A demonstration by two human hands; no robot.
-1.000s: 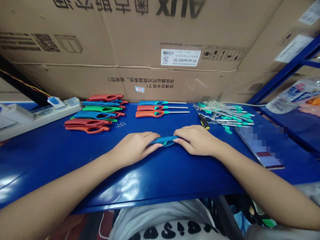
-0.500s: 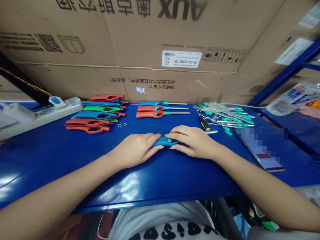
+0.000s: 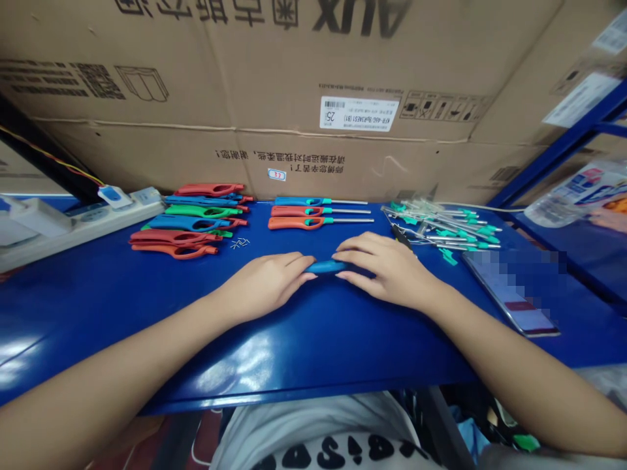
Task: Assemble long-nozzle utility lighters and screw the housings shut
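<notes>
A blue gas lighter [image 3: 326,267] is held level between my two hands over the middle of the table. My left hand [image 3: 267,284] pinches its left end between thumb and fingers. The fingers and thumb of my right hand [image 3: 392,267] close round its right end, which they hide. The trigger opening is turned out of sight. Behind my right hand lies a screwdriver [image 3: 402,235] with a black and yellow handle, partly covered. Beyond my hands, blue, red and orange lighters [image 3: 296,223] with metal tubes lie in a row.
At the left lies a stack of coloured lighter handles [image 3: 181,225], with small screws [image 3: 239,243] beside it. Several metal tubes with green parts [image 3: 455,228] are heaped at the right. A phone [image 3: 509,294], a power strip [image 3: 98,222] and a big carton [image 3: 274,78] surround the blue table [image 3: 235,365].
The lighter has turned in my hands, so its green part and opening no longer show. My right hand has shifted slightly away and up, now covering more of the screwdriver.
</notes>
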